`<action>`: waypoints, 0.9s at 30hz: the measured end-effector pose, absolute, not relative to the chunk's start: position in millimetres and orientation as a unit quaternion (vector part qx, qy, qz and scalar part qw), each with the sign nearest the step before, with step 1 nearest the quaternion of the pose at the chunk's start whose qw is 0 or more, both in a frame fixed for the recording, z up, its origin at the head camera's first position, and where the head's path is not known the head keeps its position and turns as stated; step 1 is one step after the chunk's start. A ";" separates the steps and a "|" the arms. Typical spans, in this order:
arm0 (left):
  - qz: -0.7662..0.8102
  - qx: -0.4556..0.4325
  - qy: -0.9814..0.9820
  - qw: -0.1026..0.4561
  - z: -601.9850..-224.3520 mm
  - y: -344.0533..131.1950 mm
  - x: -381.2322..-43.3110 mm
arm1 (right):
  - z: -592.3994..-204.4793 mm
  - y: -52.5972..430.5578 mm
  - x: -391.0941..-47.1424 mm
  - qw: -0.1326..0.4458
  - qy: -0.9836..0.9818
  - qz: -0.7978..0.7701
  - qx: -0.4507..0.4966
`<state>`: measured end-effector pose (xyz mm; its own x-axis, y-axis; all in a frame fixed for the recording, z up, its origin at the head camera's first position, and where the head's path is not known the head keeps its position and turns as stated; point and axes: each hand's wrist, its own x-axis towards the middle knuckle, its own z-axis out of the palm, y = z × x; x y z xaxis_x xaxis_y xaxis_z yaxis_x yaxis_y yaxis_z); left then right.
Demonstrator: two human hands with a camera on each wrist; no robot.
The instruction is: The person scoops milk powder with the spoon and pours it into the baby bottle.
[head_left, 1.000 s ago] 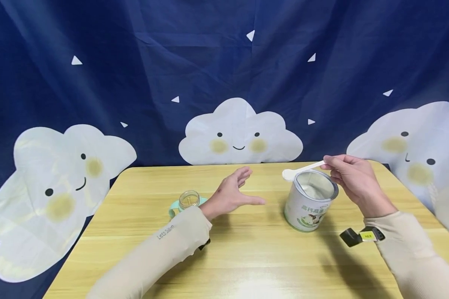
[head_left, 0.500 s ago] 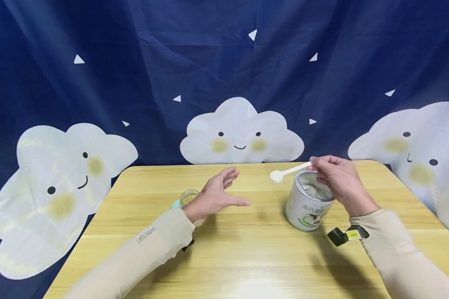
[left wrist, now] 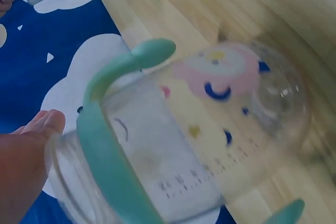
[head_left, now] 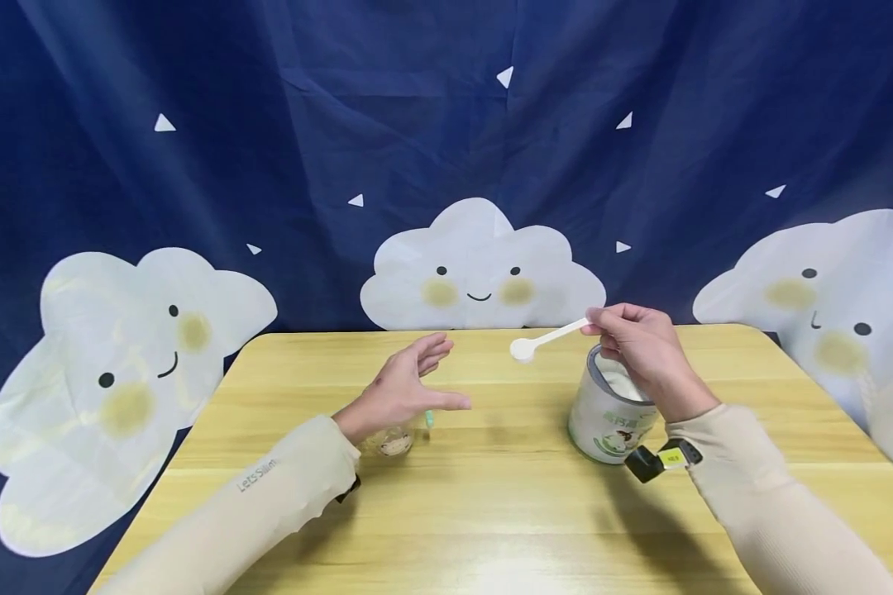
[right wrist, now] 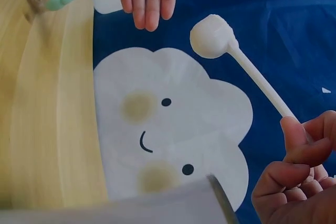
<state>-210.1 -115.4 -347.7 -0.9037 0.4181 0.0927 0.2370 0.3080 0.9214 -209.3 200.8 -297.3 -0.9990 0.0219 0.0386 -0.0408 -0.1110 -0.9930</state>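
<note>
My right hand (head_left: 640, 351) pinches the handle end of a white measuring scoop (head_left: 554, 335). In the right wrist view, the scoop's bowl (right wrist: 212, 36) looks heaped with white powder. Just below that hand stands an opened milk powder can (head_left: 610, 426) with white powder inside, its rim partly covered by the hand. My left hand (head_left: 405, 388) is held with fingers extended and thumb apart, above a clear baby bottle (head_left: 394, 444) that it mostly hides in the head view. The left wrist view shows the bottle's green handles (left wrist: 113, 166) and printed measuring marks; its neck has no lid.
Both things stand on a wooden table (head_left: 476, 512), the bottle left of the can. Behind the table's far edge hangs a dark blue curtain (head_left: 417, 107) with smiling white clouds (head_left: 479, 273). Wrist cameras are strapped to both sleeves.
My right hand has carried the scoop left, from over the can's mouth toward the middle. My left hand has shifted left, over the bottle. The can has stayed in place.
</note>
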 end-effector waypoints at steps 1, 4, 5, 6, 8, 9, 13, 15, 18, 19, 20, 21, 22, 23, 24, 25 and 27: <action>0.550 0.204 0.806 0.079 -347.6 -118.3 -210.0 | -297.6 198.4 -209.8 0.020 -0.667 0.745 0.007; 0.545 0.205 0.810 0.069 -345.3 -126.4 -209.1 | -297.7 192.2 -210.6 0.014 -0.668 0.744 0.006; 0.542 0.207 0.811 0.066 -344.9 -129.2 -208.9 | -297.7 190.3 -210.7 0.013 -0.669 0.743 0.006; 0.541 0.207 0.813 0.064 -344.3 -131.8 -208.8 | -297.8 188.4 -210.8 0.013 -0.670 0.742 0.006; 0.535 0.206 0.817 0.057 -342.9 -137.3 -208.0 | -298.0 184.8 -211.4 0.008 -0.668 0.744 0.004; 0.531 0.206 0.820 0.054 -342.3 -140.0 -207.6 | -298.1 182.9 -211.8 0.006 -0.667 0.745 0.004; 0.511 0.204 0.834 0.039 -340.9 -150.0 -206.4 | -298.6 174.6 -214.1 0.005 -0.669 0.743 0.006; 0.504 0.204 0.839 0.036 -341.3 -154.1 -206.2 | -298.8 170.5 -215.3 0.007 -0.670 0.743 0.007; 0.498 0.204 0.842 0.034 -342.4 -159.5 -205.8 | -298.9 164.7 -216.9 0.007 -0.672 0.741 0.009; 0.495 0.206 0.843 0.032 -342.9 -161.2 -205.4 | -298.8 162.9 -217.4 0.005 -0.672 0.741 0.009; 0.492 0.208 0.845 0.030 -343.4 -163.0 -205.2 | -298.6 161.3 -218.0 0.004 -0.673 0.739 0.008; 0.488 0.210 0.847 0.027 -343.7 -164.8 -204.7 | -298.4 159.6 -218.6 0.003 -0.675 0.738 0.008; 0.485 0.212 0.848 0.022 -344.1 -166.5 -204.5 | -298.4 158.1 -219.4 0.002 -0.674 0.738 0.007; 0.483 0.214 0.849 0.018 -344.1 -168.2 -204.0 | -298.3 156.6 -220.2 0.002 -0.674 0.739 0.007; 0.481 0.214 0.850 0.013 -344.3 -169.9 -203.8 | -298.4 155.1 -221.1 0.002 -0.672 0.741 0.007; 0.479 0.214 0.851 0.009 -344.4 -171.7 -203.8 | -298.7 153.7 -222.0 0.002 -0.670 0.743 0.008; 0.476 0.212 0.854 0.003 -344.6 -174.7 -203.8 | -299.7 150.8 -223.7 0.002 -0.666 0.746 0.009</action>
<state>-203.8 -174.7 -344.6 -0.9098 0.3657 0.1961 0.3592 0.4574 0.8135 -223.7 150.8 -299.7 -0.9998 -0.0089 0.0173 -0.0162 -0.1138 -0.9934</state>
